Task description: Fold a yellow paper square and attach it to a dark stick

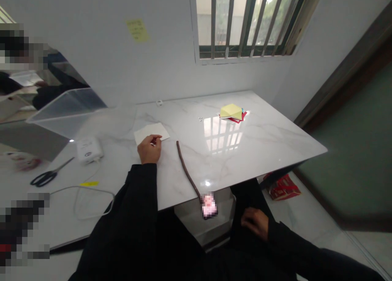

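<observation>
My left hand [150,149] rests at the near edge of a flat piece of white paper [152,130] on the marble-patterned table [257,146]. Its thumb and fingertips are pressed together, and whether anything tiny sits between them I cannot make out. Several small shiny bits [200,119] lie farther back on the table. Low in the view, my right hand [256,223] lies on my leg, its fingers loosely curled with nothing visible in them.
A yellow envelope [232,111] tops a small stack with red paper. Scissors [45,178], a white device [88,150] with a cable and a clear panel [70,105] stand at left. A brown strap [186,171] reaches a blurred pink card [209,205]. Another person is at far left.
</observation>
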Tool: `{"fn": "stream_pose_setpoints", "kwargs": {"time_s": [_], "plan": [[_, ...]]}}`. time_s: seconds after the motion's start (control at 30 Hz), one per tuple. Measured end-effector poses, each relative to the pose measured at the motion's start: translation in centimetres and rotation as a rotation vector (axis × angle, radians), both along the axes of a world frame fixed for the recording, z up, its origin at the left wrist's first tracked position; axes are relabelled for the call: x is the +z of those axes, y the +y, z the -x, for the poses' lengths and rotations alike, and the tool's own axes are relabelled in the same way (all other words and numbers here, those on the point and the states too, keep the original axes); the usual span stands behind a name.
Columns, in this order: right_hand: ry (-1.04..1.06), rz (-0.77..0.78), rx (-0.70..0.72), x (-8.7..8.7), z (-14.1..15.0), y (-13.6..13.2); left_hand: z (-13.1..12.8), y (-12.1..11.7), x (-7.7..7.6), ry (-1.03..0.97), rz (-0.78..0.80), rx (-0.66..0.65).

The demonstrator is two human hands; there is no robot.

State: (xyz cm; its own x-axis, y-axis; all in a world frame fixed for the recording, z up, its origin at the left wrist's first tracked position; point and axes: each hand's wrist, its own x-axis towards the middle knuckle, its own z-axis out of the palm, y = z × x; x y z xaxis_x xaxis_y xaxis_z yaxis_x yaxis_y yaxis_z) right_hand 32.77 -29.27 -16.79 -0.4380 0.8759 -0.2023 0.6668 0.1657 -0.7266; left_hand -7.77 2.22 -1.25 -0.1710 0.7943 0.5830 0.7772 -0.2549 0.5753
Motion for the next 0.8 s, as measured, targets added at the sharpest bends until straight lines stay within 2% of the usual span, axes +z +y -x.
{"fn": "stream_pose_setpoints", "kwargs": {"time_s": [0.1, 0.17, 0.23, 0.33, 0.43, 0.5, 0.57, 0.67, 0.73, 0.8], "plan": [[0.008, -0.026, -0.185, -0.8, 1.1, 1.1, -1.5, -0.7, 0.2, 0.035, -0.017, -0.091], [-0.057, -0.06, -0.295, -1.5, 2.2, 2.6, -2.9, -1.5, 0.4, 0.098, -0.016, -0.216], [-0.108, -0.097, -0.337, -2.4, 3.5, 4.5, -4.1, -2.1, 0.4, 0.164, 0.028, -0.345], [-0.075, -0.105, -0.207, -3.8, 6.0, 7.3, -5.1, -2.7, 0.3, 0.289, 0.166, -0.492], [-0.048, -0.065, 0.072, -5.7, 8.5, 9.2, -4.8, -2.6, 0.1, 0.313, 0.226, -0.528], [-0.098, -0.032, 0.164, -7.1, 9.6, 9.9, -4.3, -2.4, 0.0, 0.278, 0.222, -0.532], [-0.204, -0.032, 0.112, -8.2, 10.3, 10.5, -3.8, -2.1, -0.1, 0.244, 0.221, -0.54], [-0.361, -0.066, -0.071, -8.8, 10.5, 11.2, -3.5, -1.9, -0.2, 0.205, 0.232, -0.554], [-0.356, -0.083, -0.128, -8.2, 10.3, 11.4, -3.5, -1.9, -0.2, 0.186, 0.234, -0.558], [-0.245, -0.096, -0.091, -6.5, 9.9, 11.1, -3.8, -2.0, -0.1, 0.156, 0.231, -0.546]]}}
